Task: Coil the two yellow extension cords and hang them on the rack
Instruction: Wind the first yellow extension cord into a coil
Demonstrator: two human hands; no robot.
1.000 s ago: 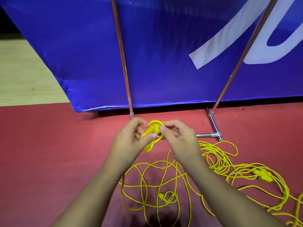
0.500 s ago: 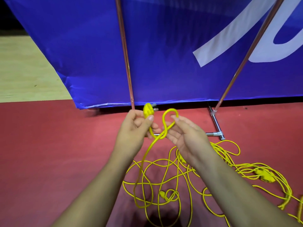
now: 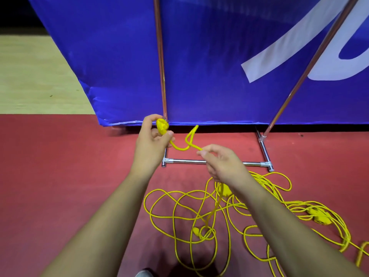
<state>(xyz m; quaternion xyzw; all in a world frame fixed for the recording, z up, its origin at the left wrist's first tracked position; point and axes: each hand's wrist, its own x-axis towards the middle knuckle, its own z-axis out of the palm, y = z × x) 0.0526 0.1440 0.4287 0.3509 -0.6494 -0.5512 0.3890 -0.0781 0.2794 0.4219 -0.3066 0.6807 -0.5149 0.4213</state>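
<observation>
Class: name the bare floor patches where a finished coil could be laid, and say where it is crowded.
Free: the red floor left of the left hand, up to the lower edge of the blue banner; also the strip between banner and the rack's base bar. Crowded: nearer than the bar, below the right hand and rightward, the yellow cords lie tangled.

The hands have drawn apart: the left hand (image 3: 148, 144) has lifted the yellow plug (image 3: 162, 126) higher, the right hand (image 3: 221, 162) has slid down the extension cord (image 3: 187, 140), and the small loop has opened into a loose curve
</observation>
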